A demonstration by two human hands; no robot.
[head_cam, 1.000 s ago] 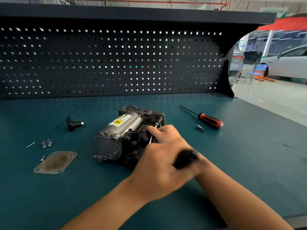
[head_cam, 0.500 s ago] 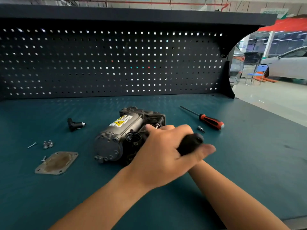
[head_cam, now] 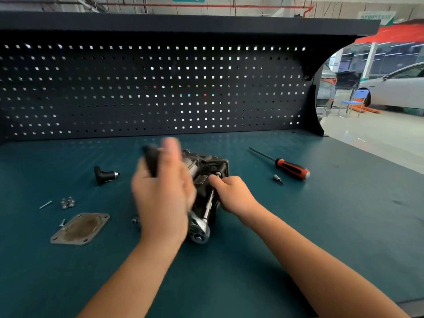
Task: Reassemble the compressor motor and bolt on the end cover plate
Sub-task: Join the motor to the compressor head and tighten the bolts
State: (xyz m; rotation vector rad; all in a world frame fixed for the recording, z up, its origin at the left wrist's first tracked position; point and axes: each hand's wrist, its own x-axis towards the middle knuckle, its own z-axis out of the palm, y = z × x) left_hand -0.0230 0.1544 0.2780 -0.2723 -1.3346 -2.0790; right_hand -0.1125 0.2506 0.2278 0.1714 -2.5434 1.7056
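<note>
Seen from the head, the blurred left hand (head_cam: 163, 198) curls its fingers round a ratchet (head_cam: 199, 229) handle, the right hand (head_cam: 236, 196) pinches its shaft at the compressor motor (head_cam: 213, 165) between both hands on the table (head_cam: 321, 226), and the end cover plate (head_cam: 80, 228) lies well left.

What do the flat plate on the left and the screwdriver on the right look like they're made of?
The cover plate looks like bare metal: dull grey, brownish stained middle, holes at the corners; which metal is unclear. The screwdriver has a thin dark metal-looking shaft and a matte red and black handle, probably plastic or rubber.
</note>
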